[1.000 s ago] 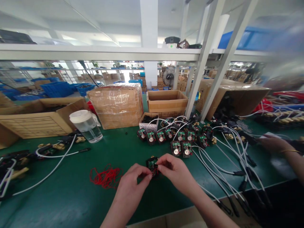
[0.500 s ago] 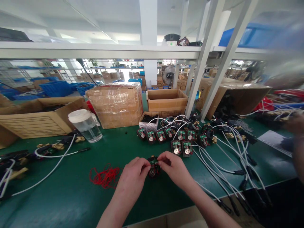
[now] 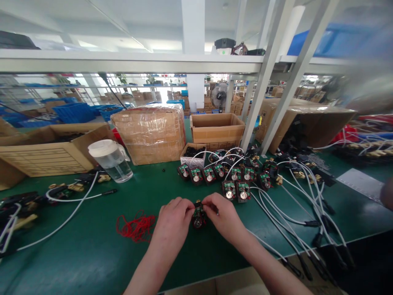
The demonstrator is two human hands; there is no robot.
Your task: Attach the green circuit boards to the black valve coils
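Between the hands (image 3: 175, 216) (image 3: 224, 214) sits a dark module (image 3: 198, 218) with green circuitry.

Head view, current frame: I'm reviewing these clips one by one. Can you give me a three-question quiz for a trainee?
1. True or false: the red wire pile lies to the right of the right hand.
2. Multiple choice: what is between the left hand and the right hand?
a) a fan
b) a small circuit unit
c) a potted plant
3. Fill in the blank: the clear jug has a ____ lid.

Key: 1. False, it lies on the left hand's side. 2. b. 3. White.
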